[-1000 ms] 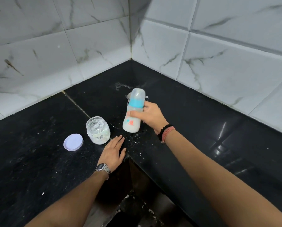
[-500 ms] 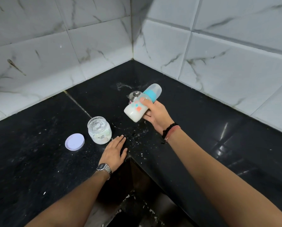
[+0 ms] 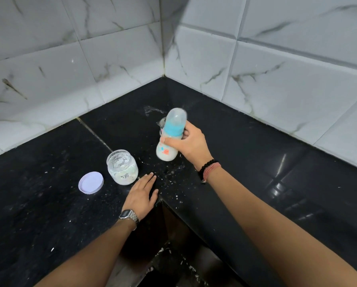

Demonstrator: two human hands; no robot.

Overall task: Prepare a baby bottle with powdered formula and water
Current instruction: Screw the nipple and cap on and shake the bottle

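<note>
My right hand (image 3: 189,145) grips a baby bottle (image 3: 169,139) in the air above the black counter. The bottle is nearly upright, capped, with a blue collar and white milky liquid in its lower part; it looks motion-blurred. My left hand (image 3: 141,194) lies flat on the counter, fingers spread, holding nothing. Just left of it stands an open clear jar (image 3: 122,167) with white powder inside, and its pale lilac lid (image 3: 91,182) lies flat further left.
The black counter (image 3: 266,162) wraps an inner corner under white marble tiles (image 3: 277,69). White powder specks litter the counter around the hands. A small clear object (image 3: 161,122) shows behind the bottle. The counter's inside edge (image 3: 163,201) drops away by my left hand.
The bottle went from upright to tilted on its side, and is back to nearly upright now, still in my right hand. My left hand has stayed flat on the counter.
</note>
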